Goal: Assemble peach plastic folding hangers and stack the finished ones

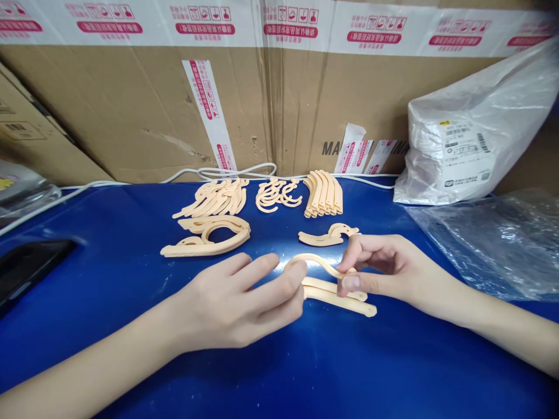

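My left hand (244, 299) is closed, with index finger and thumb pinching the ends of two pale beige plastic hanger arms (338, 299). These stick out to the right, low over the blue table. My right hand (384, 267) pinches one end of a thin, curved hanger hook (317, 258) between thumb and fingertips. The hook's rounded end reaches behind my left index finger; whether that finger touches it, I cannot tell. Just beyond my hands lie a small group of hanger parts (325, 237) and, further left, a stack of folded hangers (218, 244).
Along the back of the blue table (131, 337) are a pile of hanger arms (218, 198), loose hooks (275, 193) and a neat row of arms (323, 192). Behind them are a white cable (238, 172) and cardboard boxes (148, 99). Plastic bags (463, 145) stand right; a black phone (30, 267) lies left.
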A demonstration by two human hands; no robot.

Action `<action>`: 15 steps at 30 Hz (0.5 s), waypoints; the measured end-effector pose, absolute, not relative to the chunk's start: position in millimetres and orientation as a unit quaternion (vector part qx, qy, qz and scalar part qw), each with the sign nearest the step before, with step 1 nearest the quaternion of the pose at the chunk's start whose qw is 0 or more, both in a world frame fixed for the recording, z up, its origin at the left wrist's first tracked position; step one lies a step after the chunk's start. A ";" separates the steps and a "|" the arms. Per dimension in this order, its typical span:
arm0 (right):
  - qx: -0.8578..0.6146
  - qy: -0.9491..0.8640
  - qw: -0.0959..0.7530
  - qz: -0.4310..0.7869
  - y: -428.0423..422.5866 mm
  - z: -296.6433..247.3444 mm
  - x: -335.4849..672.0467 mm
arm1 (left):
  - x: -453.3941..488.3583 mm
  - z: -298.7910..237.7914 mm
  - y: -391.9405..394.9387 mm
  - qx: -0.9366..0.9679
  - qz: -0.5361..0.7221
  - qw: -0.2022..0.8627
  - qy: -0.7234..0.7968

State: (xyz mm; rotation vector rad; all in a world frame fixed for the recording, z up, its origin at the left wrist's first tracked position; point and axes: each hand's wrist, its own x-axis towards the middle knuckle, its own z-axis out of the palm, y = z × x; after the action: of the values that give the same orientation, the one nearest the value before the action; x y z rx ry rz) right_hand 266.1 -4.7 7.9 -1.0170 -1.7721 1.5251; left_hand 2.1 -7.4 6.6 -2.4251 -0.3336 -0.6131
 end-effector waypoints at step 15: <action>-0.364 -0.769 0.211 0.480 -8.0 15.9 263.8 | -0.2 4.7 -13.0 -0.904 -0.258 0.296 -0.170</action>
State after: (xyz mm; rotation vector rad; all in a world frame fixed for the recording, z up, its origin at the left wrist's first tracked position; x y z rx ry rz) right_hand 263.8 -8.0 15.9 -1.0113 -2.1377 1.3347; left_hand -0.2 -13.0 4.7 -2.4030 -0.4533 -0.6870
